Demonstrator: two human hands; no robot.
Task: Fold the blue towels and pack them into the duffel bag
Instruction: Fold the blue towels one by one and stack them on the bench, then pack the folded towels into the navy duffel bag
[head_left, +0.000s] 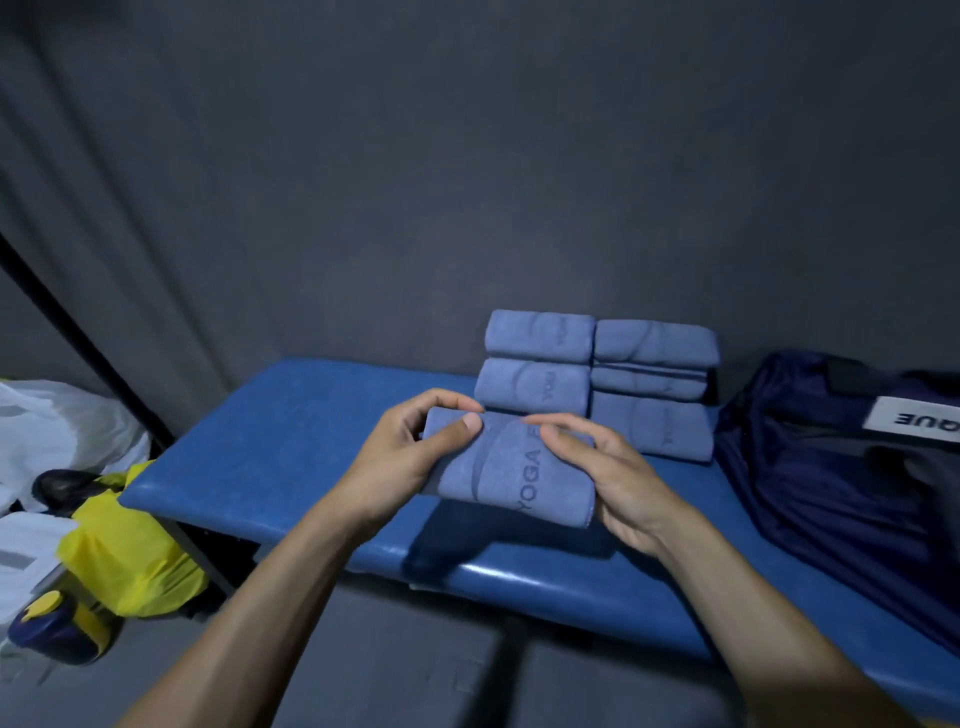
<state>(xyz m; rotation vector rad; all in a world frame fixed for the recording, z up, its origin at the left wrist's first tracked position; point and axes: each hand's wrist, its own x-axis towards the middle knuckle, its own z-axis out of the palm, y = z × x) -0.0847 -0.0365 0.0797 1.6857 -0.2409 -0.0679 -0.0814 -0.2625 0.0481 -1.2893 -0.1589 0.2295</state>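
Note:
A folded blue towel with "YOGA" printed on it is held a little above the blue padded bench. My left hand grips its left end, thumb on top and fingers curled over the far edge. My right hand holds its right side, thumb on top. Behind it, several folded blue towels stand in two stacks: a left stack and a right stack. The dark navy duffel bag lies on the bench at the right, with a white label.
A grey wall rises behind the bench. On the floor at the left lie a yellow bag, white plastic bags, a dark shoe and a navy-and-yellow bottle. A black bar slants along the left.

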